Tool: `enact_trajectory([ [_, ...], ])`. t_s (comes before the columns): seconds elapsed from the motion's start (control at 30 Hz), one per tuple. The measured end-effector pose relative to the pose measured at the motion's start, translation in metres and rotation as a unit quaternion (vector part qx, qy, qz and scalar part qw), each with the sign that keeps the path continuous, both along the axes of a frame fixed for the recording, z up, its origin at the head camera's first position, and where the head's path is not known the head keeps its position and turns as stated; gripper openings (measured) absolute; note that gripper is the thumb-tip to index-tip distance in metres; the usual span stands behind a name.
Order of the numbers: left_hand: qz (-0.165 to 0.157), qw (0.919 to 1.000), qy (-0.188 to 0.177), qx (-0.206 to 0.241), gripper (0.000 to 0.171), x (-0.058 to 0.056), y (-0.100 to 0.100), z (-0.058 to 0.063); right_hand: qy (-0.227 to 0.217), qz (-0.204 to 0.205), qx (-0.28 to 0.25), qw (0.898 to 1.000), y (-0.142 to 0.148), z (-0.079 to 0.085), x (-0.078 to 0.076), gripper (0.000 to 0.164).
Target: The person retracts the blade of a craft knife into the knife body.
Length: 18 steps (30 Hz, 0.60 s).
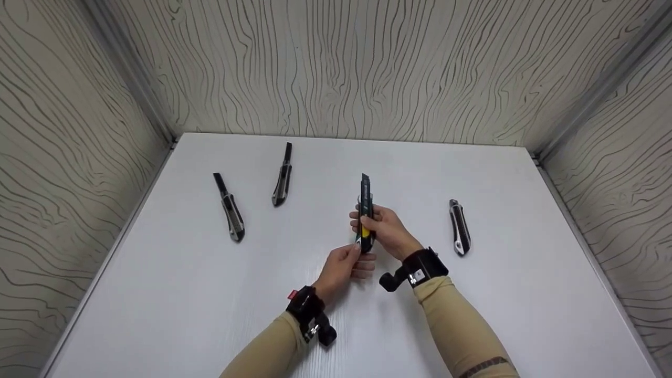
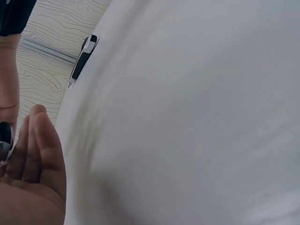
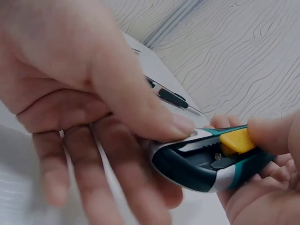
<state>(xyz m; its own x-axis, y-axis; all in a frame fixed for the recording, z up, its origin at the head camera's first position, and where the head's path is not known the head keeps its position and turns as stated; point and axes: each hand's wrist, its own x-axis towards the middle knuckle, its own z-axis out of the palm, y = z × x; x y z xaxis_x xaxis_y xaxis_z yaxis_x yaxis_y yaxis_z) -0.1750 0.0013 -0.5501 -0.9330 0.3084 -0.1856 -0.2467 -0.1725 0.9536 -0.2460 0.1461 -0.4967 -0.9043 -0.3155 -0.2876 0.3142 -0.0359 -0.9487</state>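
A dark green box cutter (image 1: 366, 197) with a yellow slider (image 3: 236, 139) is held above the middle of the table, its blade end pointing away from me. My right hand (image 1: 391, 231) grips its handle, thumb on the slider. At the rear end, my left hand (image 1: 341, 268) pinches the handle between thumb and fingers; its other fingers stretch out beneath. In the right wrist view the left thumb lies on the silver-edged butt of the cutter (image 3: 187, 171). Only a bit of the butt shows in the left wrist view.
Two grey-and-black box cutters with dark blades out lie on the left, one nearer (image 1: 232, 215) and one farther back (image 1: 282, 181). Another box cutter (image 1: 460, 228) lies to the right, no long blade showing. Wood-patterned walls (image 1: 336, 68) enclose the white table (image 1: 157, 294) at the back and sides.
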Motion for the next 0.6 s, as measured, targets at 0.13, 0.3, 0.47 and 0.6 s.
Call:
enact_trajectory([
  [0.13,0.003,0.9998,0.019,-0.004,0.041,-0.0011,-0.0014,0.0011,-0.001,0.005,-0.012,1.0,0.0009,0.0001,0.0005,0.044],
  [0.3,0.012,0.9986,0.04,-0.032,0.039,-0.0038,-0.003,0.0039,-0.016,-0.01,-0.016,1.0,-0.0001,-0.0025,0.0028,0.046],
  [0.47,0.012,0.9979,0.043,-0.045,0.04,-0.0041,-0.0043,0.0065,-0.024,-0.029,-0.011,0.999,-0.0017,-0.0046,0.0054,0.047],
  [0.6,0.01,0.9984,0.039,-0.041,0.04,-0.0034,-0.0047,0.0048,-0.03,-0.032,-0.014,0.999,-0.0019,-0.0056,0.0063,0.045],
])
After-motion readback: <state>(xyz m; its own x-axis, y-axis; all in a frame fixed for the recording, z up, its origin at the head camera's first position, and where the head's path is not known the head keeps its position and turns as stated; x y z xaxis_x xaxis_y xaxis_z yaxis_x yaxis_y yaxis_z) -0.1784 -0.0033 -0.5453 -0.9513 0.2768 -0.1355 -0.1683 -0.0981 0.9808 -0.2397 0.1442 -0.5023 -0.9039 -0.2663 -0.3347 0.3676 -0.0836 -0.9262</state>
